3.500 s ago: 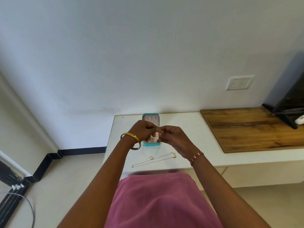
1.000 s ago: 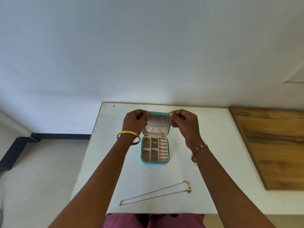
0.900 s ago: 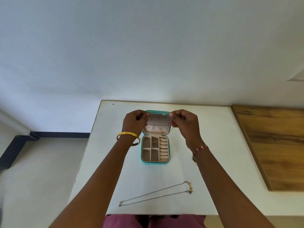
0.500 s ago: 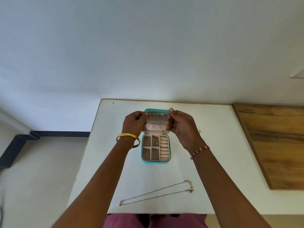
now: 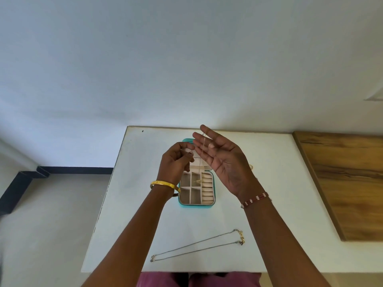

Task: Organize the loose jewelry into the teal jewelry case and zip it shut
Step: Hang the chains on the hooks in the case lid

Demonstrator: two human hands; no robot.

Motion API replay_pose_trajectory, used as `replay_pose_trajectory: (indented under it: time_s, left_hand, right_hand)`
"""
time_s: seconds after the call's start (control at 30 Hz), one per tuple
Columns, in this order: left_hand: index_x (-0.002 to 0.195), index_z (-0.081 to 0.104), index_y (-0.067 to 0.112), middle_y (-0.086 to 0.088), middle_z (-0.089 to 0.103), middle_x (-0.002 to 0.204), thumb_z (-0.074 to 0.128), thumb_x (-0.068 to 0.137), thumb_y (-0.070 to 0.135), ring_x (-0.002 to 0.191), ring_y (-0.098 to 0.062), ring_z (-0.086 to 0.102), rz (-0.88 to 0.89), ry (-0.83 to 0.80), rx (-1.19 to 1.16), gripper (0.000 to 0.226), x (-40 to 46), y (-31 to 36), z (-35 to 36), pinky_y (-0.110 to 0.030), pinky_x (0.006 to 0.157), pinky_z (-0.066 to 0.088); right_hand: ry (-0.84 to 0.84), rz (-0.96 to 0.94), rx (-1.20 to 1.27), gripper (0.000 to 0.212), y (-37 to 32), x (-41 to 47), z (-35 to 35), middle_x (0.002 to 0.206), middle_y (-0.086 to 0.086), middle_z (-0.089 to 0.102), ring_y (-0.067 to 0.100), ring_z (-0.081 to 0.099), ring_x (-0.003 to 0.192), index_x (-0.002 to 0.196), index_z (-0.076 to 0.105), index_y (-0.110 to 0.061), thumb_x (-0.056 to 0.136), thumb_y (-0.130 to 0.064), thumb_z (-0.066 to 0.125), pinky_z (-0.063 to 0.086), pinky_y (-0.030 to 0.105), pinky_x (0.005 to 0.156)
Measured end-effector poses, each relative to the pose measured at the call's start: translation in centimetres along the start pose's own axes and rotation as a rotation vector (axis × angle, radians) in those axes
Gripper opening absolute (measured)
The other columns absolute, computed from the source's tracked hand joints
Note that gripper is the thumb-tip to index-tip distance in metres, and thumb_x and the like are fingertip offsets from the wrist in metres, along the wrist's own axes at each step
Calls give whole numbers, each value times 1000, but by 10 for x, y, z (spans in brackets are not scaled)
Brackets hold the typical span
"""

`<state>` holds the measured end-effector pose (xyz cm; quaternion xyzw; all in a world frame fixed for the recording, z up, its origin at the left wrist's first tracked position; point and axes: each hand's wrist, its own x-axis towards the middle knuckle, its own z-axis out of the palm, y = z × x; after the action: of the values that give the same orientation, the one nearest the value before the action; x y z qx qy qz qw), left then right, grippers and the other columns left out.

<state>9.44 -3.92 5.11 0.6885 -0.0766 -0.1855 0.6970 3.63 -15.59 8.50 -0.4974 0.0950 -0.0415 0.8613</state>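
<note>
The teal jewelry case [image 5: 196, 205] lies open on the white table [image 5: 143, 206], its beige compartments showing and its lid [image 5: 187, 140] standing behind my hands. My left hand [image 5: 176, 162] hovers at the lid's left side, fingers curled, pinching one end of a thin gold chain [image 5: 204, 139]. The chain runs across the straight fingers of my right hand [image 5: 221, 162], which is raised palm up. Its small pendant [image 5: 198, 181] dangles over a middle compartment. A long silver necklace [image 5: 196, 244] lies loose near the table's front edge.
A small gold piece [image 5: 251, 167] peeks out on the table behind my right hand. A wooden board [image 5: 348, 183] covers the table's right part. The wall rises just behind the case. Pink clothing [image 5: 199, 280] shows at the front edge.
My right hand has let go of its pinch, lifted and spread open with the chain lying over its fingers. The pendant now hangs over the compartments. My left hand stays at the lid.
</note>
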Motion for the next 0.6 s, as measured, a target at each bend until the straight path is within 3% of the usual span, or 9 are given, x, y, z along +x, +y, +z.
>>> replay_pose_trajectory:
  time_s: [0.17, 0.27, 0.33, 0.4, 0.53, 0.6]
  left_hand:
    - [88, 64, 23, -2, 63, 78, 46, 87, -2, 65, -8, 56, 13, -53, 89, 30, -7, 0, -1, -12, 56, 46]
    - [92, 65, 21, 0, 64, 88, 50, 87, 4, 69, -6, 57, 63, -87, 183, 24, -12, 0, 1, -5, 56, 44]
    - [95, 67, 17, 2, 64, 88, 54, 86, 11, 64, -2, 60, 94, -111, 250, 17, -13, 0, 3, -3, 54, 43]
    - [91, 68, 16, 0, 66, 82, 58, 85, 18, 60, 1, 60, 116, -127, 324, 13, -13, -1, 5, -4, 54, 44]
    - [78, 65, 17, 4, 62, 72, 54, 87, 14, 59, -4, 56, 102, -94, 297, 14, -12, 5, 4, -12, 57, 45]
    - [73, 64, 18, 4, 61, 66, 52, 88, 13, 56, -3, 54, 74, -85, 223, 20, -12, 8, 0, -13, 58, 46]
  right_hand:
    - [4, -13, -348, 58, -7, -7, 5, 139, 1, 46, 8, 40, 130, 130, 40, -33, 92, 10, 34, 38, 26, 105]
    - [-14, -10, -588, 60, -12, -7, 9, 142, -4, 43, -1, 35, 130, 138, 32, -29, 92, 10, 33, 34, 17, 103]
    - [-16, -9, -707, 60, -12, -6, 10, 144, -3, 40, 2, 33, 132, 140, 30, -26, 92, 9, 32, 33, 16, 104]
    - [8, -25, -860, 59, -9, -5, 8, 142, -2, 42, 9, 38, 131, 139, 30, -31, 93, 5, 33, 38, 17, 100]
    - [75, -52, -1130, 57, -7, -5, -2, 132, 2, 52, 10, 52, 107, 139, 31, -36, 94, -2, 37, 45, 12, 81]
    - [98, -56, -1243, 55, -6, -6, -7, 125, 2, 59, 16, 58, 101, 138, 34, -34, 92, -4, 43, 47, 25, 93]
